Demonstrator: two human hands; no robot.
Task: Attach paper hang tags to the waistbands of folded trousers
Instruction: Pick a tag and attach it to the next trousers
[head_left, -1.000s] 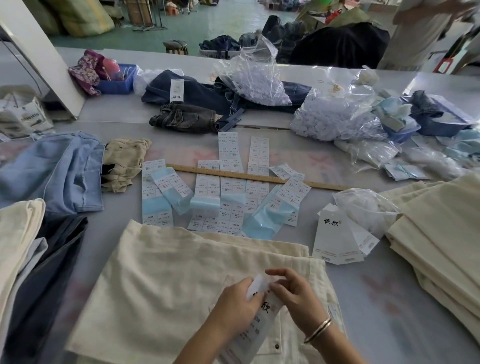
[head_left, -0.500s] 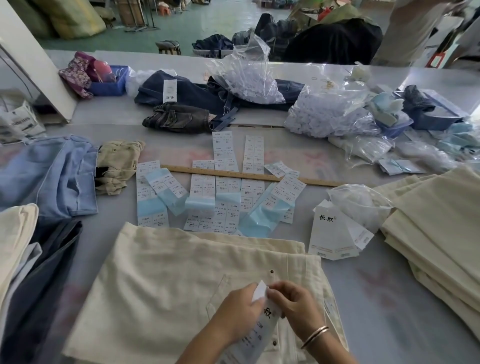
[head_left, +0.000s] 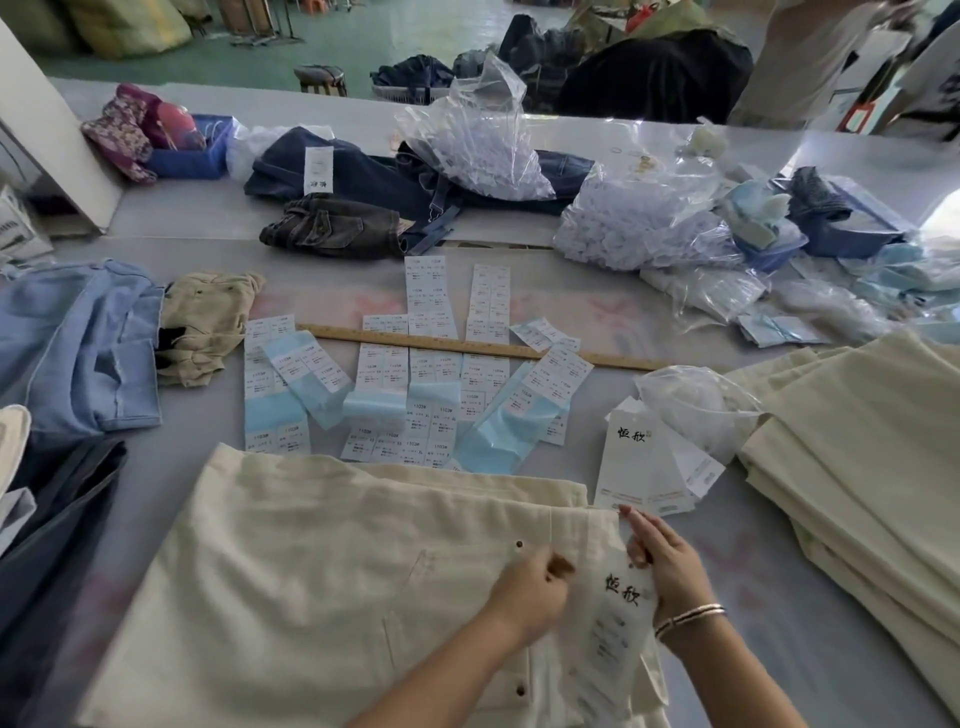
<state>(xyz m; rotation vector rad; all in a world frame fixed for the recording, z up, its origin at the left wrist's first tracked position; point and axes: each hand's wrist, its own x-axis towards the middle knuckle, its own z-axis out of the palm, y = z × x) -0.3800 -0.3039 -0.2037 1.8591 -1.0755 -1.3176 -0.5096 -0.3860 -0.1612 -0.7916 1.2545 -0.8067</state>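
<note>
STEP: fix hang tag (head_left: 621, 618) at near-right waistband of cream trousers (head_left: 322, 561) | GRIP: left hand (head_left: 530, 590) curled, contents unclear; right hand (head_left: 667, 564) pinches tag | TIP: hold waistband flat, tag squared.

Cream folded trousers (head_left: 311, 571) are recorded, with small dark brown buttons. White hang tag (head_left: 618, 623) is printed with black characters. Beyond the trousers, label sheets (head_left: 415, 374) are noted as white on pale blue backing, crossed by a tan wooden ruler (head_left: 467, 345). Left of the ruler: khaki garment (head_left: 208, 322), light blue garment (head_left: 78, 343). Beyond the ruler: dark navy jeans (head_left: 374, 182); blue bin (head_left: 192, 156); floral-patterned maroon cloth (head_left: 119, 135).
</note>
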